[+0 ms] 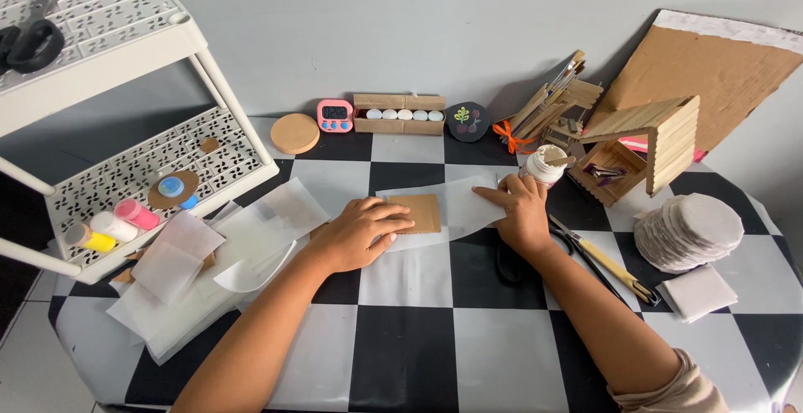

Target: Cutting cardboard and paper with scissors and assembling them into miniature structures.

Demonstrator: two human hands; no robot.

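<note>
Brown cardboard square (417,212) under left hand (358,233)

On the black-and-white chequered table (418,354), a pink digital timer (335,115) stood at 12 o'clock, just beside a round wooden disc (294,133). At 2 o'clock sat a small house of flat wooden sticks (652,141), with a torn brown cardboard sheet (711,66) behind it. A stack of round grey pads (688,230) lay at 3 o'clock. A white perforated plastic rack (109,87) with 3 small paint bottles (113,225) stood at 9 o'clock.
</note>
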